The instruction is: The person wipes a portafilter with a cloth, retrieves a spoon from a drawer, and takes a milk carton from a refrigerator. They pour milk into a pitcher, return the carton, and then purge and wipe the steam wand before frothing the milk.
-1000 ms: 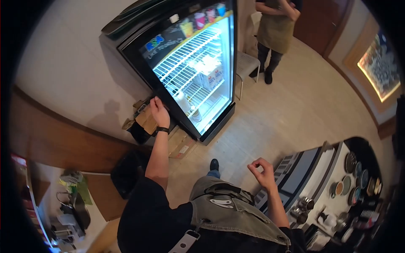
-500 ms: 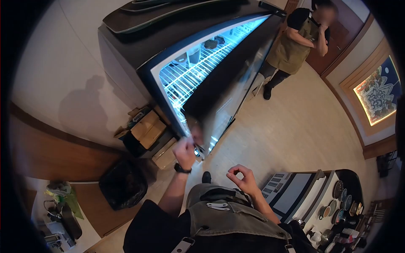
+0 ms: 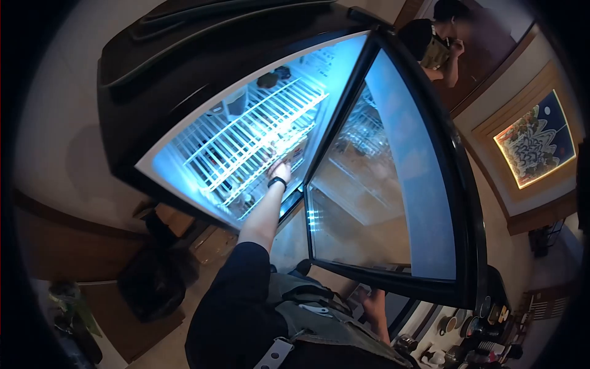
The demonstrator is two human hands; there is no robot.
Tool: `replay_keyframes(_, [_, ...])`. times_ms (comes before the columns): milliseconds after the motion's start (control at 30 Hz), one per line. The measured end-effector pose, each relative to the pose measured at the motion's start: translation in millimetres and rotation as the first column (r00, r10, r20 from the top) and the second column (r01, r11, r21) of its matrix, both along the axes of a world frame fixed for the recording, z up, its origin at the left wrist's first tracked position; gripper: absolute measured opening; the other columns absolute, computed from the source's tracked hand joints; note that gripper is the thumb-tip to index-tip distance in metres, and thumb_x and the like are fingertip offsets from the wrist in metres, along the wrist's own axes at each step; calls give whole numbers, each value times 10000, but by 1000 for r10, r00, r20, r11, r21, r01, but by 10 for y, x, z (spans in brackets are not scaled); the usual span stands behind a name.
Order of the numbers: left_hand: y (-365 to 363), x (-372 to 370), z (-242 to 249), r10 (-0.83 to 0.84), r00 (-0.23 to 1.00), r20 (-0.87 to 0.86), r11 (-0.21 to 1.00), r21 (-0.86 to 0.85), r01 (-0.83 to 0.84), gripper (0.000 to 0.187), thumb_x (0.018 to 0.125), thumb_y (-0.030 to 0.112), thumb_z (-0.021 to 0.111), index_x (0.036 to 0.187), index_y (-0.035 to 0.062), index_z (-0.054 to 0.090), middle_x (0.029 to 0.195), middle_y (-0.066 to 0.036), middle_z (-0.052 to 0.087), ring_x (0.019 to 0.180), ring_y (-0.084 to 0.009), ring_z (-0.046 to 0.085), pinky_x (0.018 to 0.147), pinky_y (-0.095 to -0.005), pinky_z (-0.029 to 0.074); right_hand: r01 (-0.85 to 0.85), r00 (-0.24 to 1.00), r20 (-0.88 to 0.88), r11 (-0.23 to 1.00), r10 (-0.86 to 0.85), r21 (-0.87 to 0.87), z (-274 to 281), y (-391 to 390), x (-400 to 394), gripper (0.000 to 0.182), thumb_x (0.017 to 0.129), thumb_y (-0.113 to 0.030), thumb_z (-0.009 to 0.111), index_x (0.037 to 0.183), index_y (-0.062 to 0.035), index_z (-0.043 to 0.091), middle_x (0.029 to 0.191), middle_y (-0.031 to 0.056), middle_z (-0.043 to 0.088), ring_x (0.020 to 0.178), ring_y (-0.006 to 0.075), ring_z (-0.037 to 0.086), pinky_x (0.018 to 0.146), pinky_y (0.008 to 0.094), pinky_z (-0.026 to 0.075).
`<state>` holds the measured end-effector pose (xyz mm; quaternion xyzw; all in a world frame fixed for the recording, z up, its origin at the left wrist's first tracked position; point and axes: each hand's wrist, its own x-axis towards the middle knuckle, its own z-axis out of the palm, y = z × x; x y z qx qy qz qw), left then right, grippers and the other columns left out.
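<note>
A lit display fridge (image 3: 117, 123) stands in front of me with its glass door (image 3: 362, 184) swung wide to the right. My left hand (image 3: 281, 169), with a black watch (image 3: 277, 182) at the wrist, reaches inside at the lower wire shelves (image 3: 246, 132). It is nearest to a package (image 3: 297, 152) on a shelf. Its fingers are washed out by the light, so I cannot make out a grip. Low by my apron, my right hand (image 3: 372, 305) is just below the door's bottom edge. Its fingers are dim and blurred.
Another person (image 3: 433, 49) stands beyond the door. A black bag-lined bin (image 3: 150, 283) and cardboard box (image 3: 175, 218) sit left of the fridge. Cups and dishes (image 3: 452, 326) stand on a counter at lower right. A lit picture (image 3: 534, 138) hangs on the right wall.
The fridge door has swung from partly ajar to wide. My left hand has moved from the door's edge into the fridge. My right hand has dropped lower. The view has come closer.
</note>
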<state>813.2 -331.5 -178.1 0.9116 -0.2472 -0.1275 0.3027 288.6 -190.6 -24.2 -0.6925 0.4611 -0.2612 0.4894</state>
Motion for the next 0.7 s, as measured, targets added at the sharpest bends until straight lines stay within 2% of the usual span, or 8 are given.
replay_keyframes(133, [-232,302,-704,45,934,354,998,-61,-25,875,944,509,651,1604,55,297,1678,-289,173,1530,-494,197,1266,-563,114,72,992,93,994,-80,80,-66,-364,-277,579,828,22,760,1367,-18,553,1354,131,592,1273,261,556,1099,384,400])
replay_keyframes(200, [-254,129,-616,33,878,477,999,5,-40,775,921,479,704,1508,42,450,1596,-258,382,1499,-439,307,1258,-502,209,134,985,108,990,-137,38,1,-536,-287,606,825,17,776,1383,-8,541,1360,133,597,1292,264,552,1120,378,380])
replay_keyframes(233, [-182,175,-584,-74,990,-123,913,-407,18,642,888,386,762,1385,30,568,1438,-209,567,1411,-362,452,1205,-416,338,90,982,160,995,-95,35,77,-663,-284,637,818,11,790,1398,8,527,1369,143,600,1287,256,554,1129,372,369])
replay_keyframes(333, [-111,-1,-446,75,947,313,967,-254,7,552,857,285,790,1311,24,614,1321,-171,641,1297,-312,549,1127,-365,431,163,962,196,975,-191,150,73,-962,-348,625,829,-5,783,1397,29,522,1372,155,602,1289,248,556,1131,371,371])
replay_keyframes(367, [15,-83,-305,-11,1000,13,944,-329,15,538,825,192,794,1296,20,599,1338,-197,621,1277,-343,553,1114,-393,443,175,958,201,972,-205,156,101,-1019,-355,623,834,-11,780,1398,37,520,1378,160,600,1289,246,557,1133,372,371])
replay_keyframes(467, [490,-395,-169,-58,981,182,801,-579,155,552,777,93,806,1245,6,526,1276,-237,598,1260,-408,539,1079,-462,447,190,961,193,979,-200,69,68,-1208,-399,602,871,-19,721,1422,59,493,1432,185,572,1333,261,545,1159,382,364])
replay_keyframes(600, [1384,-931,401,-72,966,250,737,-639,220,559,742,32,818,1219,28,527,1320,-236,559,1254,-424,542,1063,-475,457,253,957,128,965,-259,67,-130,-1156,-409,613,878,18,636,1462,31,450,1459,204,547,1372,278,525,1162,395,374])
replay_keyframes(700, [2174,-1205,575,-161,983,91,728,-661,181,569,716,15,840,1201,41,545,1316,-218,568,1246,-408,560,1043,-462,474,309,934,198,951,-298,-25,-86,-773,-142,606,878,31,641,1455,-6,461,1397,162,585,1292,257,577,1133,393,404])
